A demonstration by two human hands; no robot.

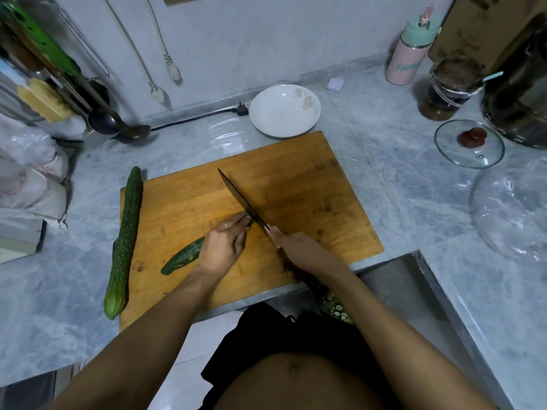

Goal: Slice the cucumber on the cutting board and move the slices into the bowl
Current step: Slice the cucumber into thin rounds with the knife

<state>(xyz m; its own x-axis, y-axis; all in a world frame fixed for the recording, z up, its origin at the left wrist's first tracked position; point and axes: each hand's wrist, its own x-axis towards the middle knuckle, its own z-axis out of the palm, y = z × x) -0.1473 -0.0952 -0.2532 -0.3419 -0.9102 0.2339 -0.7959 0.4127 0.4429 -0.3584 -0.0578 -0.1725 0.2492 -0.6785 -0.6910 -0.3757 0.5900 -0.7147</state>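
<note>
At centre frame: slicing under way on the cutting board.
Left hand: fingers pinning cucumber.
Right hand: clenched on knife.
Next, likely: slices go to the bowl, upper centre.

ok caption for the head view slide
Left hand steadies cucumber on cutting board; right hand slices with knife.

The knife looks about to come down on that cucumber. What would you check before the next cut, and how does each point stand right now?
1. Left hand pins the cucumber on the board: ok.
2. Left fingertips clear of the blade: cannot tell; they sit right beside it.
3. Right hand grips the knife handle: ok.
4. Board flat on the counter: not ok; its near edge overhangs.
5. Bowl ready for slices: ok; it sits empty beyond the board.
6. Spare cucumber out of the cutting path: ok; it lies along the board's left edge.
</note>
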